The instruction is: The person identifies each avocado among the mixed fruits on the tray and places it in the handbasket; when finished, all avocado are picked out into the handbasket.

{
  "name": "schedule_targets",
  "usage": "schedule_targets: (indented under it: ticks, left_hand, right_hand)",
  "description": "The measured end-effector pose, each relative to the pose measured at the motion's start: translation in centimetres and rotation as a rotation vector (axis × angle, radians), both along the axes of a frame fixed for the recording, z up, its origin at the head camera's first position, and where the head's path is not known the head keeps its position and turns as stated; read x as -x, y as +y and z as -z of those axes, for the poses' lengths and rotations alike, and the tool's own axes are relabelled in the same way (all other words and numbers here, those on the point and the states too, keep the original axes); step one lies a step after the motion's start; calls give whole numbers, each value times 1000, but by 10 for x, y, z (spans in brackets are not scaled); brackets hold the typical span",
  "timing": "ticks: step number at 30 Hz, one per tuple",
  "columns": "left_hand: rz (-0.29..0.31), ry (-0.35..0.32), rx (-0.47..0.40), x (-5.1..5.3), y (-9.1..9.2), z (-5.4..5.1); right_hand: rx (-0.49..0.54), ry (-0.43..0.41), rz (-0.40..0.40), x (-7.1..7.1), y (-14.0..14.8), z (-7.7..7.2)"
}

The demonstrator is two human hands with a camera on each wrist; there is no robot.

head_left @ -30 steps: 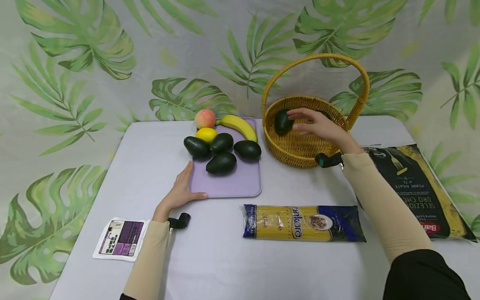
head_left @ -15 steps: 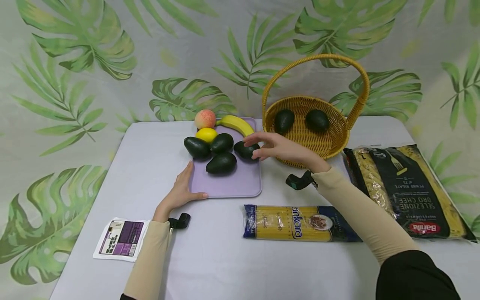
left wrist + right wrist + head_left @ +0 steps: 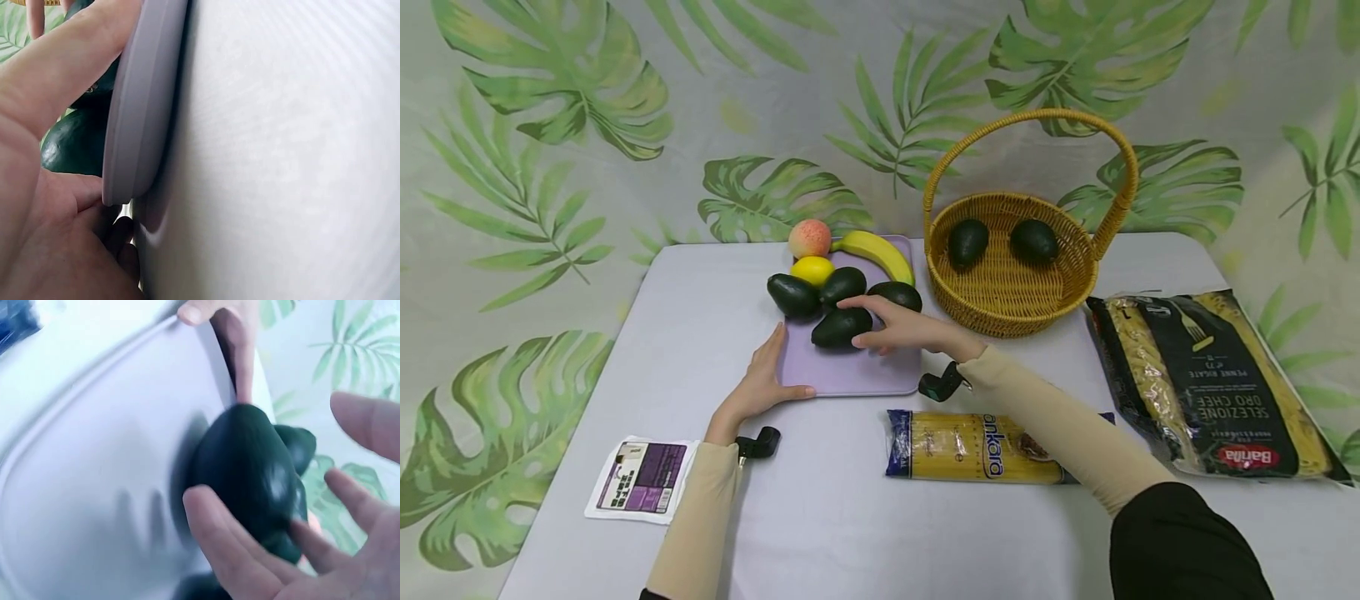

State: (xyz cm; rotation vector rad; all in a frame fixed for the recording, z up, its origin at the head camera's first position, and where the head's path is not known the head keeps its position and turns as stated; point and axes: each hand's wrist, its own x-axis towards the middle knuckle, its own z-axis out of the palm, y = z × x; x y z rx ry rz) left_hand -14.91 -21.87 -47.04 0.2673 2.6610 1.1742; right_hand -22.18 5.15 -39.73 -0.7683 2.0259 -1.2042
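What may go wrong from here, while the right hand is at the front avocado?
1. The front avocado looks smooth and shiny, so it might slip from the right hand.
2. Other avocados crowd close behind; a nudge could push the leftmost one, near the edge of the tray, onto the table.
3. The right sleeve passes over the Ankara pack, so a lowered forearm may brush it.

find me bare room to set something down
Free: near strip of the purple tray, before the front avocado; tablecloth between the sleeves, nearer than the spaghetti pack; inside the basket, before its two avocados. Crowded: the tray's far part: three more avocados, banana, lemon, peach.
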Motion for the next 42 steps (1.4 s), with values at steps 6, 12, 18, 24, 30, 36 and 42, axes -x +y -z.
schedule_targets:
  ticks: [6, 12, 18, 24, 30, 36, 42]
  left_hand:
    - [-4, -1, -1, 0, 0, 0]
    - [-6, -1, -6, 0, 0, 1]
    - [-3, 2, 1, 1, 0, 1]
    - [2, 9, -1, 1, 0, 1]
    - [0, 16, -1, 1, -1, 0]
    - [1, 16, 5, 1, 0, -1]
    - [1, 18, -4, 0, 0, 2]
  right_hand:
    - [-37, 35, 89, 3, -20, 8]
    - [-100, 73, 186, 3, -30, 11]
    - [-72, 105, 216, 1, -31, 15]
    - [-2, 193, 167, -1, -24, 15]
    - [61, 190, 94, 2, -2, 2]
    - [132, 96, 52, 7, 26, -16]
    - [142, 88, 102, 10, 56, -28]
